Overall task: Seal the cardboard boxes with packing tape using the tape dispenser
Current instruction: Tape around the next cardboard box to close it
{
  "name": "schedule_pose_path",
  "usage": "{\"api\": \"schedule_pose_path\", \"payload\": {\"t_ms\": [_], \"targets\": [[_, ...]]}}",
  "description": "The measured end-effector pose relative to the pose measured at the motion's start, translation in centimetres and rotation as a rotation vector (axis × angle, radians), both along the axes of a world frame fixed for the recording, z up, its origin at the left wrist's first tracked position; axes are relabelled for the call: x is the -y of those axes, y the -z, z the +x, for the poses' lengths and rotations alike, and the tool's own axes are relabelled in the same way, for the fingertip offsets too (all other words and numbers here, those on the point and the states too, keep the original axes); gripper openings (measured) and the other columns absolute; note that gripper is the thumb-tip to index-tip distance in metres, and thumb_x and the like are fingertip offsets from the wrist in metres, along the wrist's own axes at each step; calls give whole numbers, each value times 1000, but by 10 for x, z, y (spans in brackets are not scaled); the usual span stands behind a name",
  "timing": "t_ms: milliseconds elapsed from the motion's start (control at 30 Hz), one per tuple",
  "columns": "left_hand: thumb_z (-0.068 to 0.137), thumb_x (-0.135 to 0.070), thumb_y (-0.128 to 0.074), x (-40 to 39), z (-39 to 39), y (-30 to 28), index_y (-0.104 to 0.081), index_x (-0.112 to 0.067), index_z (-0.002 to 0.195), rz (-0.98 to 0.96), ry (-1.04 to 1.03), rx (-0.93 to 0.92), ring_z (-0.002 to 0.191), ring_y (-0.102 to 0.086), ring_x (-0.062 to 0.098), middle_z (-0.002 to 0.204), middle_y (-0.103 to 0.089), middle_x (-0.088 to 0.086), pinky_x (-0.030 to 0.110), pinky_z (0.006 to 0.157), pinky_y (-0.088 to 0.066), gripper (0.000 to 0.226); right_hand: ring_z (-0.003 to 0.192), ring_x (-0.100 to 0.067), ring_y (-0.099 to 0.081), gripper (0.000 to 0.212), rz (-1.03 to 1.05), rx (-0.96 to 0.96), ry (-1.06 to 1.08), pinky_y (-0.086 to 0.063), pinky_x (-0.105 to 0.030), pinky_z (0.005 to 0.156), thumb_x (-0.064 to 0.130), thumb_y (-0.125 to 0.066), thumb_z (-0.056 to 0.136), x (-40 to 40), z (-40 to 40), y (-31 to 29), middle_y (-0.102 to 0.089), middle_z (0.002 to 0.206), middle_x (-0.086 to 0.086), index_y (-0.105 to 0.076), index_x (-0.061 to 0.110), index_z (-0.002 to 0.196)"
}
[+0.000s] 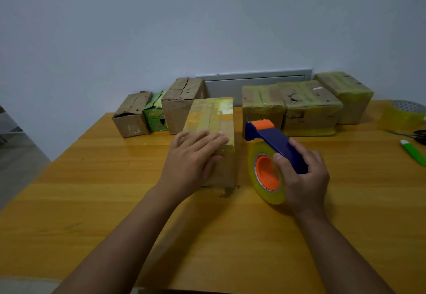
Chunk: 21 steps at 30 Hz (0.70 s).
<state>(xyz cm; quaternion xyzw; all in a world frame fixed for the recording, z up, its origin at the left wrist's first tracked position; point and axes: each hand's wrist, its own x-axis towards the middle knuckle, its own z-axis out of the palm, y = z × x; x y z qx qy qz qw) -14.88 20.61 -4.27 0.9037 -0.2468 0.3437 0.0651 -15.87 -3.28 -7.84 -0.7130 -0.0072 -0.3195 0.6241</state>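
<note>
— Pressing down with the left hand (196,153), fingers flat on the taped cardboard box (213,130) mid-table (115,201).

— And your right?

— My right hand (304,173) grips the blue tape dispenser (274,141) just beside that box — its yellowish tape roll (267,176) near the wood.

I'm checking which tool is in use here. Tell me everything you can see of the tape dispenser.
The blue plastic tape dispenser has an orange cutter end pointing up and away, towards the boxes at the back, and an orange hub. A roll of clear yellowish packing tape sits on that hub, its lower edge at the yellow wooden table. The right hand grips the blue handle, fingers curled round it, thumb near the hub. It stands just right of the tape-covered cardboard box, apparently apart from it.
</note>
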Motion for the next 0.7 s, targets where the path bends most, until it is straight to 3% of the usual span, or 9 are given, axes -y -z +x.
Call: {"api": "schedule_pose_path", "payload": {"t_ms": [100, 300, 500, 700], "targets": [[97, -34, -48, -4, 1, 7, -46, -32, 139, -4, -19, -26, 134, -40, 19, 146, -48, -2, 42, 107, -29, 43, 85, 11, -56, 57, 0, 10, 9, -45, -5, 61, 34, -70, 74, 0, 1, 1, -54, 108, -3, -63, 12, 126], [89, -30, -65, 6, 26, -4, -52, -25, 131, -159, -73, -146, 120, -52, 15, 129, -62, -4, 24, 101, -23, 44, 86, 10, -55, 61, -7, 8, 30, -46, -6, 62, 44, -70, 73, -1, 6, 2, -53, 108, -2, -63, 15, 126], [89, -27, -64, 20, 74, -7, -54, -28, 123, -181, -87, -179, 122, -52, 14, 131, -59, -10, 28, 105, -20, 35, 92, -2, -58, 66, -17, 14, 58, -48, -9, 65, 54, -67, 70, 5, 21, -7, -53, 111, -1, -63, 20, 126], [92, -20, -59, 30, 121, -12, -47, -29, 131, -164, -90, -261, 131, -44, 13, 138, -53, -8, 35, 116, -16, 41, 91, -5, -58, 59, -88, 14, 91, -48, -10, 65, 44, -70, 74, 6, 51, -25, -53, 111, -1, -63, 19, 127]]}}
